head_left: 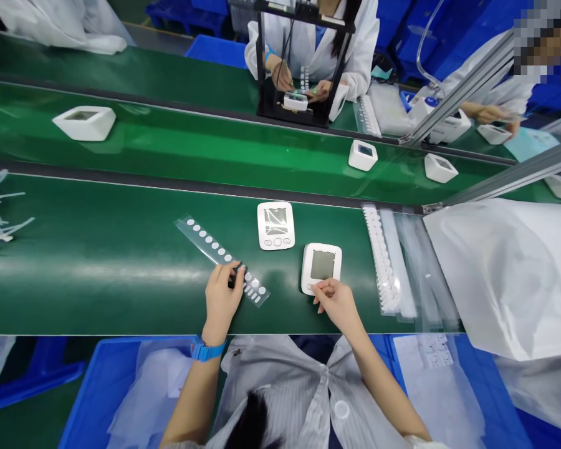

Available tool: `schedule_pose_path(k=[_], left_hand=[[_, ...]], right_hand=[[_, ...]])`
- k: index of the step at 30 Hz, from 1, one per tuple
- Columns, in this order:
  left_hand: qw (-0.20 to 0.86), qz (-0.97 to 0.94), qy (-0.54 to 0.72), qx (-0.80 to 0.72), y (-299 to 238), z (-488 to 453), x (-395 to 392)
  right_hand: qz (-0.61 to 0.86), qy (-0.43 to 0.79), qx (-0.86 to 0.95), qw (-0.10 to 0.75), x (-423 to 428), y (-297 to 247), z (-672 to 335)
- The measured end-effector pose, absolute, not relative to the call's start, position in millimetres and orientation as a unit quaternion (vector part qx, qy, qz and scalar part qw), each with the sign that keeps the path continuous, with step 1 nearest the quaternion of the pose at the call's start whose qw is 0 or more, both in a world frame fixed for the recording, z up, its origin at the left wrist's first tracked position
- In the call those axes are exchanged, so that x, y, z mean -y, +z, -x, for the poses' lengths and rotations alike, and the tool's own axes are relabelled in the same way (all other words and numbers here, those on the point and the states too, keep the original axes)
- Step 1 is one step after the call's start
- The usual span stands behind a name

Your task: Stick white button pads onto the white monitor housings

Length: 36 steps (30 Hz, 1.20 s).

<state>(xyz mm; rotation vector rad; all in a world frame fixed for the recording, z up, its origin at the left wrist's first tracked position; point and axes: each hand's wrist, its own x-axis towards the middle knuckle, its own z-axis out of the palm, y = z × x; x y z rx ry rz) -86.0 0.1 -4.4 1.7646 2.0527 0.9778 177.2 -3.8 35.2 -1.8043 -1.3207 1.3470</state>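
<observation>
Currently the left hand [223, 290] has its bent fingers down at a clear strip of round white stickers [209, 239], toward the strip's near end; whether they pinch it or only rest there, I cannot tell. The right hand [337, 304] has its thumb and forefinger drawn close at the lower left corner of a white digital monitor [324, 264] with a gray screen; whether something is clamped between them cannot be made out. This monitor lies screen up on the green desk [98, 268], to the right of the strip. Just beyond it, to the left, lies a second white monitor [275, 240], its screen catching reflections.

A blue wristband [206, 351] circles the left wrist. Farther right are clear sheets with white stickers [384, 268], beside a large white bag [500, 274]. Beyond the desk, a green conveyor belt [224, 146] carries three white devices [363, 156], well apart. Across it, a co-worker in a white coat [362, 50] handles another device behind a black frame [260, 68].
</observation>
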Motion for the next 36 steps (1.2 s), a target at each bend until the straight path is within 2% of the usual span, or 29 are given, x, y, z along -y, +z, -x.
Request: schedule_pose_path(k=[23, 31, 36], left_hand=[[0.128, -0.603, 0.356, -0.702, -6.6, 87.9, -1.8], [0.153, -0.596, 0.372, -0.694, 6.3, 83.6, -2.1], [0.157, -0.612, 0.376, -0.678, 17.4, 63.3, -28.4]], right_hand=[[0.663, 0.466, 0.521, 0.268, 7.1, 31.0, -173.4], [0.639, 0.527, 0.461, 0.319, 6.0, 30.9, -182.7], [0.667, 0.483, 0.495, 0.275, 7.9, 30.5, -179.4]])
